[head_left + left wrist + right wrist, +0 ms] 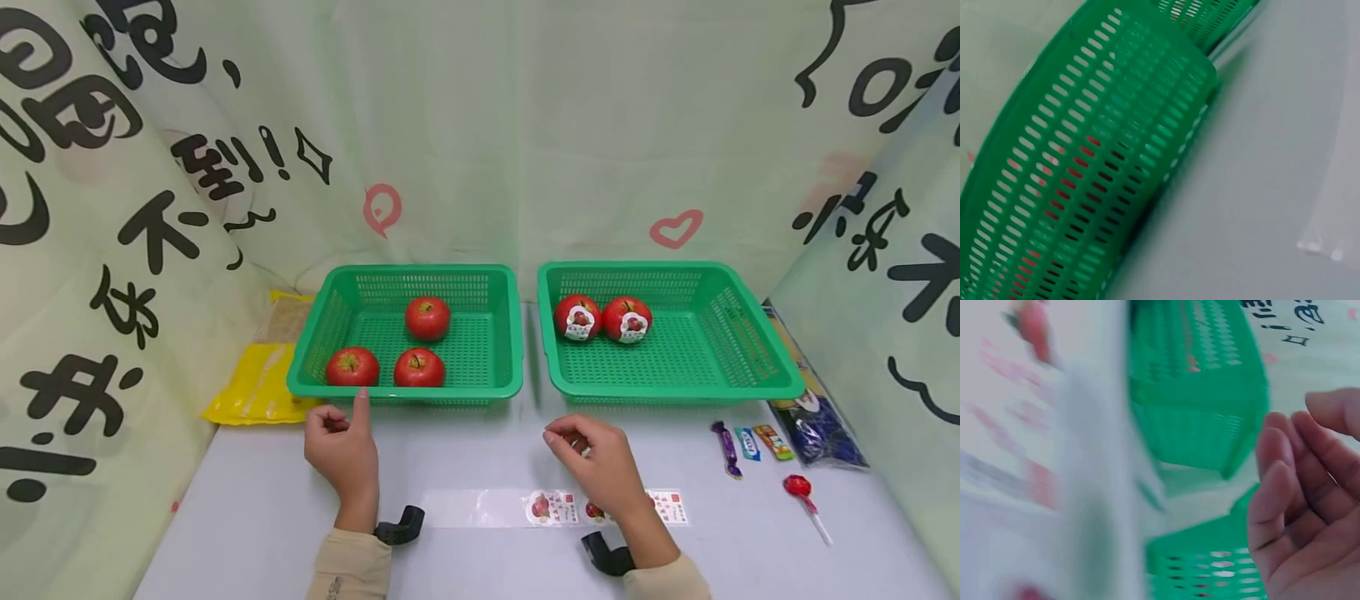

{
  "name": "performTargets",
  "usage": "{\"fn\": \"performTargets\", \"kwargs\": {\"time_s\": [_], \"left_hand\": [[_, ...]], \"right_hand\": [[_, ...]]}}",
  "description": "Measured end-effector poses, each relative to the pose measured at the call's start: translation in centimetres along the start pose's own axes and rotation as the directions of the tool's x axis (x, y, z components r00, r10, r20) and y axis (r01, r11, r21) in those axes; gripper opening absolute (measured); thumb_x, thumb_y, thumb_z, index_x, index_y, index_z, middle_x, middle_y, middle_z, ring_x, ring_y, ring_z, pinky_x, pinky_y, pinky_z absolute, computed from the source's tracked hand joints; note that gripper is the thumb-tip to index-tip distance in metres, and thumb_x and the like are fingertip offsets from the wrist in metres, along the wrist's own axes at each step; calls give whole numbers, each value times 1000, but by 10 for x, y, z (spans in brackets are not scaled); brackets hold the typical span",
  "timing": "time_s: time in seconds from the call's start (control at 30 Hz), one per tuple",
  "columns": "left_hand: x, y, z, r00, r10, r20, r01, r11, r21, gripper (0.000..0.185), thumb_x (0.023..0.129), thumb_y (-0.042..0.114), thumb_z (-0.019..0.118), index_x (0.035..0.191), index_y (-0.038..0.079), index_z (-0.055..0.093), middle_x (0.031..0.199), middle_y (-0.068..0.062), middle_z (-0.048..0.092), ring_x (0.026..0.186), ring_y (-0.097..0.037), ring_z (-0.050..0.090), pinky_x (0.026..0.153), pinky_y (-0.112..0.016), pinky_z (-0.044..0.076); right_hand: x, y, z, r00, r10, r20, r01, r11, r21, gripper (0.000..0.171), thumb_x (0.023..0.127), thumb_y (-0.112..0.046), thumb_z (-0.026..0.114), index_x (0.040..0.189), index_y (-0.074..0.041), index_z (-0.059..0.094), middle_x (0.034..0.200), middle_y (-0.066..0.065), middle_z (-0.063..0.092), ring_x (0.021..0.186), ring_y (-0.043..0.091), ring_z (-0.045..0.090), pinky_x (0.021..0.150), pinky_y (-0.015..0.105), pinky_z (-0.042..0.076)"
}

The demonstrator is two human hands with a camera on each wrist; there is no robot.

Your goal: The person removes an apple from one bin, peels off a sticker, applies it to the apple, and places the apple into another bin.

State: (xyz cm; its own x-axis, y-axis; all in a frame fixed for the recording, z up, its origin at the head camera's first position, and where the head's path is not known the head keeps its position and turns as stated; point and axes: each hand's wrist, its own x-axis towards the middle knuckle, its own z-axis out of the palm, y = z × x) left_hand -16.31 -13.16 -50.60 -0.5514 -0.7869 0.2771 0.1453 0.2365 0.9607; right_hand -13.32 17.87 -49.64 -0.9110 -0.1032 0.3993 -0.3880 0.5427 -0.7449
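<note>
My left hand (345, 458) is just in front of the left green basket (480, 392), its raised index fingertip right at the near rim and the other fingers bent in. Three red apples (427, 319) without stickers lie in that basket. Over a clear strip (453, 508) of apple stickers (553, 507) hovers my right hand (600, 462), partly covering it. Its fingers (1272, 494) are loosely bent, with the thumb apart and nothing between them. Inside the right green basket (675, 393), two apples (627, 319) bear white stickers. The left wrist view has basket wall (1054, 119) but no fingers.
A yellow package (258, 383) lies left of the baskets. On the right are small wrapped candies (726, 450), a red lollipop (798, 487) and a dark blue package (817, 429). A printed curtain (525, 150) encloses the white table (247, 517) at the back and sides.
</note>
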Motion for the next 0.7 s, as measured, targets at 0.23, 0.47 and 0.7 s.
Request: {"fn": "performTargets", "kwargs": {"time_s": [0.23, 0.47, 0.7], "left_hand": [[10, -15, -1, 997, -68, -34, 68, 998, -11, 56, 85, 20, 91, 128, 0, 60, 115, -1, 50, 102, -21, 49, 75, -21, 42], [24, -22, -4, 975, -153, 160, 155, 988, 0, 86, 91, 16, 82, 164, 22, 37, 168, -7, 36, 142, -28, 45, 114, -39, 46], [29, -24, -3, 938, -218, 271, 264, 953, -147, 98, 94, 3, 73, 170, 29, 17, 178, -4, 17, 161, -28, 27, 134, -47, 24]], "right_hand": [[-13, 14, 19, 998, 43, -49, -40, 998, 55, 5, 94, -8, 79, 91, -5, 78, 78, -8, 71, 66, -1, 57, 58, 18, 52], [-12, 10, 19, 999, 33, -31, -31, 999, 39, 6, 96, -13, 79, 91, -9, 78, 78, -11, 70, 66, -2, 56, 58, 20, 52], [53, -28, 9, 985, -166, 42, 164, 986, 40, 15, 93, -6, 77, 108, -5, 75, 89, 1, 74, 73, 4, 62, 63, 20, 56]]}}
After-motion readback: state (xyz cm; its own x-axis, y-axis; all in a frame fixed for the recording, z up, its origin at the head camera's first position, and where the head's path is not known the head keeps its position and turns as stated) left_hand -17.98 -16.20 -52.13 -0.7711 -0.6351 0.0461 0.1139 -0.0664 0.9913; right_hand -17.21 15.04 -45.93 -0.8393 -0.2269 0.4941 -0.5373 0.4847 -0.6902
